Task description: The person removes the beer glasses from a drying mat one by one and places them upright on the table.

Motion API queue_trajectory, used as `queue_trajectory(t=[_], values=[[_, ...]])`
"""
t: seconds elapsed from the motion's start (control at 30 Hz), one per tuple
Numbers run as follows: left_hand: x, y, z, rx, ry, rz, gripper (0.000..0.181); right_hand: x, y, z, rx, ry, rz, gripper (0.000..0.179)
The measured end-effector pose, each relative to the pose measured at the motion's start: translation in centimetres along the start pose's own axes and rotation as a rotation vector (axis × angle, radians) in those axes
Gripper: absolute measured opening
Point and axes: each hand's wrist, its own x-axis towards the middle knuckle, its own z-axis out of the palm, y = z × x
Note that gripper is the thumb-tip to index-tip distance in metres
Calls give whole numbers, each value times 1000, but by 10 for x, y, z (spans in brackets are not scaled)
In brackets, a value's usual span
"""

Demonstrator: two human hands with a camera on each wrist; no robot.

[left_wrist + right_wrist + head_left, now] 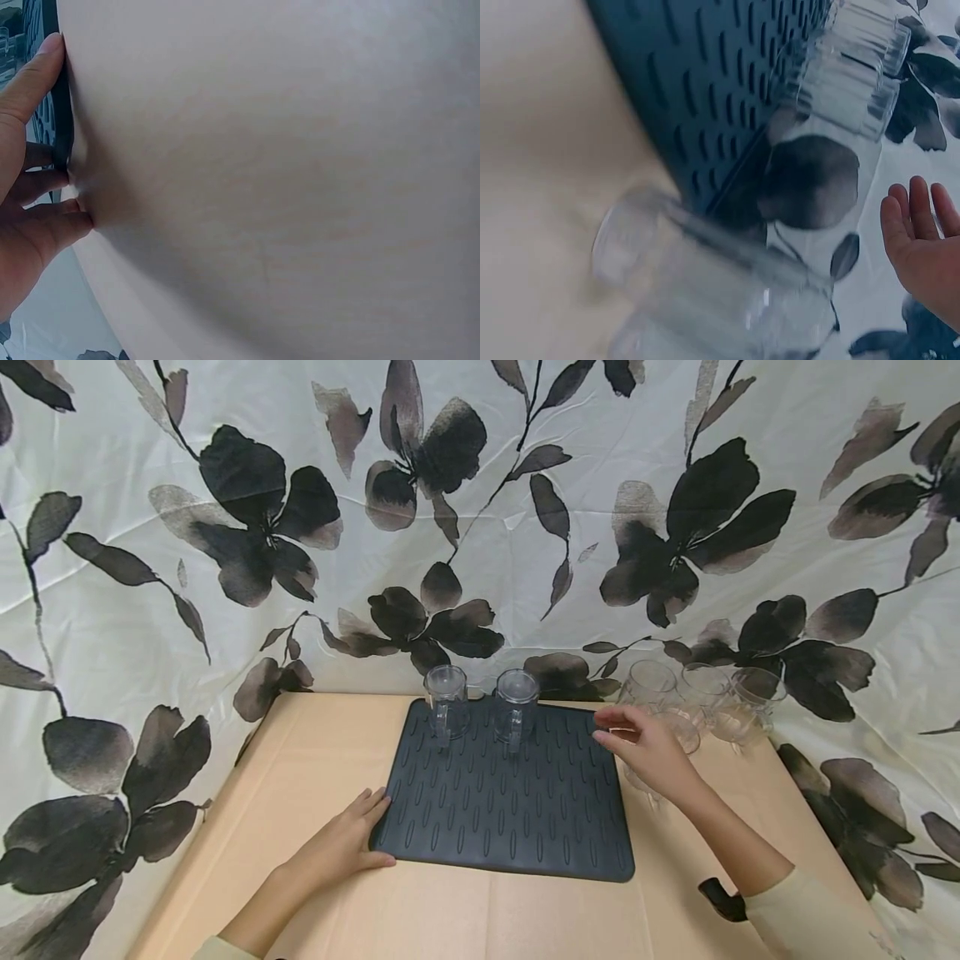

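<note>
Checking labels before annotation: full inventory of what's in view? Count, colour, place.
mat: 1, black, on the tabletop
mugs: 2, clear, far part of the mat
glasses: at least 4, clear, right of the mat; overlap hides exact count
tabletop: 1, tan, under the mat
cloth: 1, white with black-grey flowers, behind and beside the tabletop
dark object: 1, black, by the right sleeve; identity unclear
sleeves: 2, pale, lower frame
left grip: 1, bare, at the mat's left edge
right grip: 1, bare, near the glasses
</note>
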Motion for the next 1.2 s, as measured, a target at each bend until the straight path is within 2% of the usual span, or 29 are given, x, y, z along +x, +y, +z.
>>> queue_trajectory(t=[0.3,0.5,0.83,1.2], values=[[0,-1,0,2,4,-5,99,31,4,53,131,-50,-23,39],[-1,-2,1,5,1,-2,99,46,16,80,153,-109,-7,41],[2,-3,2,4,-13,-12,100,66,29,114,206,-131,30,34],[3,-3,4,14,4,-3,100,69,26,137,291,-109,4,26]])
